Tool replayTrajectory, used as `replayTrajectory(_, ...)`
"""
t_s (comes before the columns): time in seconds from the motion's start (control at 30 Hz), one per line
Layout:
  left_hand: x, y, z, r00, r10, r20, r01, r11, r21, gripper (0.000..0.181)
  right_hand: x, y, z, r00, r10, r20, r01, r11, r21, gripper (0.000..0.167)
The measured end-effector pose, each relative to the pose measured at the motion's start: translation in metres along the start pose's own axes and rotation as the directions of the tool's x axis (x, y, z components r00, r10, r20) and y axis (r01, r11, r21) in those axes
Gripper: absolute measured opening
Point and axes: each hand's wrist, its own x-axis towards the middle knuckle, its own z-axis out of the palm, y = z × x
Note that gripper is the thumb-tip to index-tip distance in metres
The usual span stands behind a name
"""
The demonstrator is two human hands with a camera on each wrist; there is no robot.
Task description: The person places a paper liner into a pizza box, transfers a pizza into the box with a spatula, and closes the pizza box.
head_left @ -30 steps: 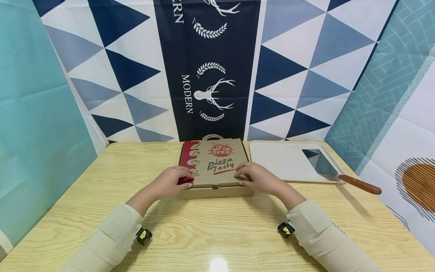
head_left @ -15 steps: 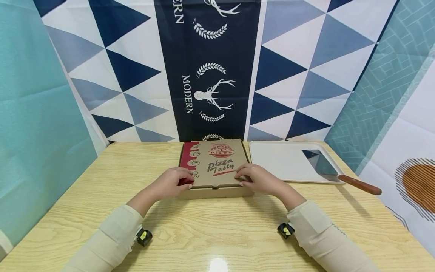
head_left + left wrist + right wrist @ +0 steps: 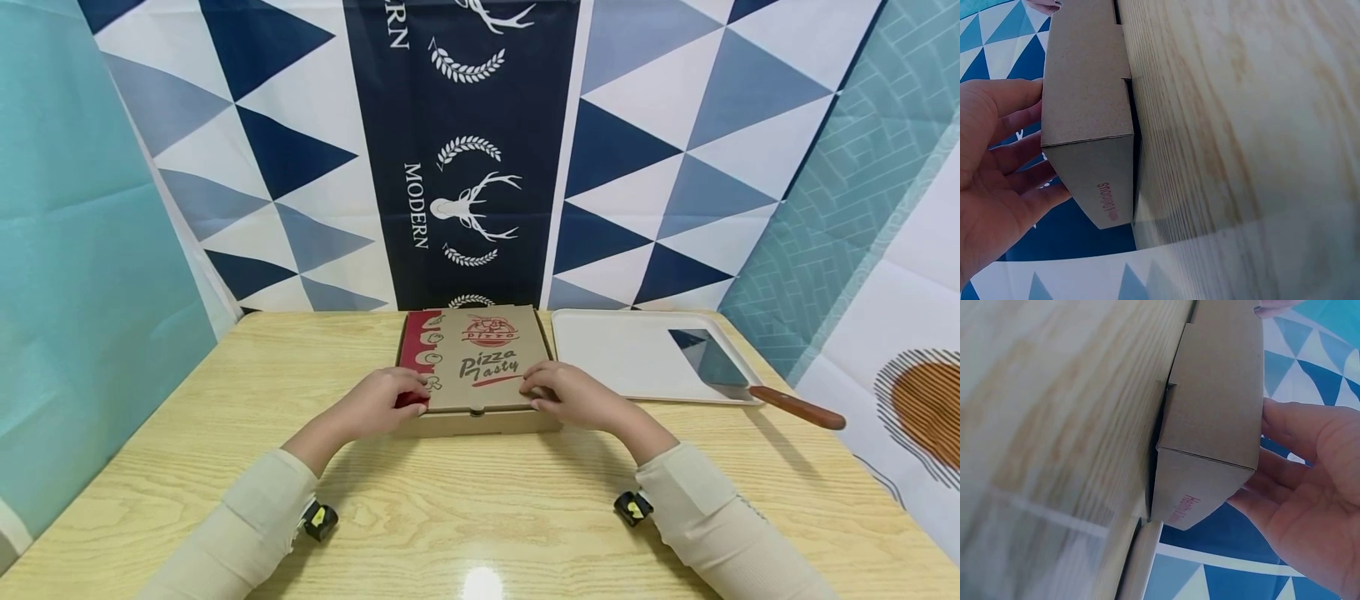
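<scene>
A closed cardboard pizza box (image 3: 480,367) lies near the back of the table, its lid printed with "Pizza Tasty" and a red strip on the left. My left hand (image 3: 375,403) rests on the lid's front left corner, fingers loosely bent, thumb by the front edge. On the front right corner my right hand (image 3: 573,394) touches the lid in a similar way. Both wrist views show the box's front wall (image 3: 1088,75) and a side wall (image 3: 1200,490) flat and upright, with the fingertips at the lid's edge. The box's inside is hidden.
Right of the box lies a white tray (image 3: 600,354). A pizza server (image 3: 708,358) with a wooden handle rests on it, the handle sticking out past the tray's front right corner. Patterned cloth (image 3: 465,167) hangs behind the wooden table (image 3: 480,500).
The lid and both hands stay nearly where they were over the last second. The whole head view has shifted very slightly.
</scene>
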Motion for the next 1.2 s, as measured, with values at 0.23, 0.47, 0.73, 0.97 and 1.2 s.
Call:
replayTrajectory(0.23, 0.0, 0.002, 0.0, 1.0, 0.005, 0.008, -0.005, 1.0, 0.01, 0.014, -0.003, 0.0, -0.001, 1.0, -0.001, 0.009, 0.001, 1.0, 0.006, 0.018)
replayTrajectory(0.47, 0.001, 0.003, -0.001, 1.0, 0.017, 0.023, -0.018, 0.999, 0.032, 0.014, -0.005, -0.002, -0.004, 0.999, 0.009, 0.05, -0.011, 0.999, 0.033, 0.019)
replayTrajectory(0.73, 0.002, 0.007, -0.003, 0.997, 0.051, 0.063, -0.058, 0.993, 0.101, 0.016, -0.007, -0.004, -0.012, 0.992, 0.057, 0.114, -0.067, 0.994, 0.088, 0.021)
replayTrajectory(0.97, 0.002, 0.013, -0.006, 0.996, 0.029, 0.082, -0.037, 0.994, 0.103, 0.015, -0.011, -0.006, -0.017, 0.994, 0.054, 0.099, -0.061, 0.996, 0.069, 0.02)
replayTrajectory(1.2, -0.004, 0.019, -0.012, 0.998, -0.03, 0.047, 0.025, 0.994, 0.106, 0.029, -0.018, -0.014, -0.024, 0.994, 0.08, 0.068, -0.079, 0.997, -0.007, 0.023)
